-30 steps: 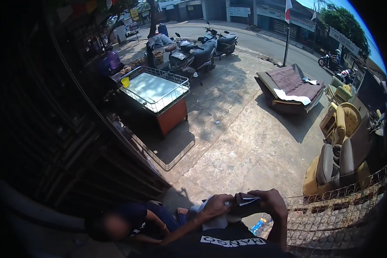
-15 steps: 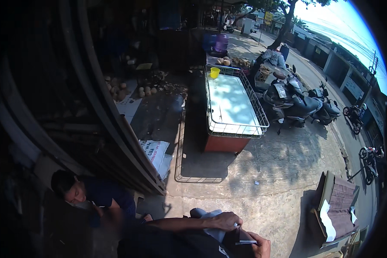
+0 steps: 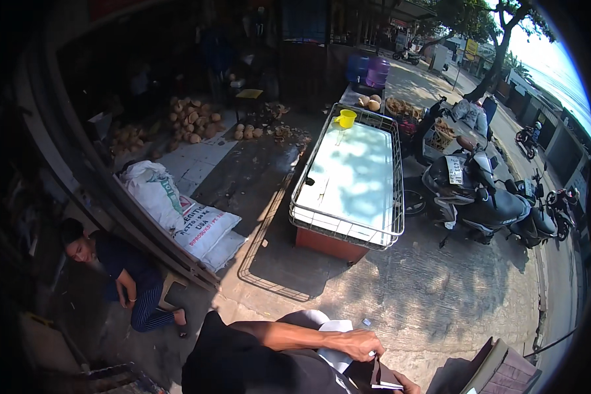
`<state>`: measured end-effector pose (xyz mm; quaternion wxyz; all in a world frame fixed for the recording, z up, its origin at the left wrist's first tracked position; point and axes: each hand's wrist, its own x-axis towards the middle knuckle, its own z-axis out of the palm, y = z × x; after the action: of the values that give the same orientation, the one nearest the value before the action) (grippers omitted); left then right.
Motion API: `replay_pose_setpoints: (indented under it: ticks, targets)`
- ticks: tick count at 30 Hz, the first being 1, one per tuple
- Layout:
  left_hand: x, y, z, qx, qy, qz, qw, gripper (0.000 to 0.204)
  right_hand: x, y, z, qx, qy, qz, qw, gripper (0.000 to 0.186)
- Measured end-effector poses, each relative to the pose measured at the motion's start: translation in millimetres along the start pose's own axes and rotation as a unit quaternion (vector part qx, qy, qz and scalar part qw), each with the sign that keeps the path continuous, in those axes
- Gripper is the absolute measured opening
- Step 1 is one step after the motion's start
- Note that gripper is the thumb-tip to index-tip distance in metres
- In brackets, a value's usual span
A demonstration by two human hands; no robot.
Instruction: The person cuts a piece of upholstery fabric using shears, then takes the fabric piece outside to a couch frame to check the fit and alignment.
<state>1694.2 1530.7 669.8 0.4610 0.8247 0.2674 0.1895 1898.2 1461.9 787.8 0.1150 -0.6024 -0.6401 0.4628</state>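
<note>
My left hand point(image 3: 358, 344) is closed at the lower middle, its forearm reaching across from the left. A small white-tipped thing point(image 3: 372, 354) pokes out of its fingers; its kind does not show. Just below is a dark brown flat thing point(image 3: 376, 373) with a pale edge, perhaps a folded wallet or notebook. My right hand point(image 3: 410, 386) grips its right side, mostly cut off by the lower edge of the picture. Pale grey and white cloth point(image 3: 335, 354) lies behind my left hand, against my dark shirt.
A wire-railed table point(image 3: 351, 177) bears a yellow mug point(image 3: 345, 118). White sacks point(image 3: 210, 230) lie left, before heaped coconuts point(image 3: 194, 119). A seated person point(image 3: 134, 282) is at lower left. Motorbikes point(image 3: 482, 197) stand right; a brown-topped piece point(image 3: 505, 371) is at lower right.
The view has swung to the left, bringing in more of the sacks and coconuts. My hands sit lower in the picture, still at the brown flat thing. The seated person's head has lifted.
</note>
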Motion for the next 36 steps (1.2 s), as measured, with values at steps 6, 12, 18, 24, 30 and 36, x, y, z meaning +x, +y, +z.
replay_pose_setpoints:
  ticks: [6,12,18,24,30,36]
  targets:
    - [158,3,25,-0.020,0.116,0.024,0.993,0.025,59,65,-151,-0.019,-0.016,-0.010,1.000,0.047]
    - [313,-29,3,-0.068,0.073,0.054,0.994,0.023,121,139,-273,-0.007,0.038,-0.013,0.999,0.047]
    - [489,-97,-19,-0.042,-0.062,-0.022,0.997,0.020,192,214,-367,0.085,0.088,0.059,0.991,0.052]
    - [678,-63,-16,0.012,-0.324,0.033,0.945,0.018,185,265,-445,0.201,0.182,0.194,0.943,0.053]
    - [781,-75,24,-0.018,-0.441,0.054,0.896,0.016,195,324,-468,0.312,0.239,0.274,0.878,0.049]
    - [907,-79,57,0.014,-0.450,0.079,0.889,0.018,228,409,-575,0.309,0.267,0.267,0.873,0.052]
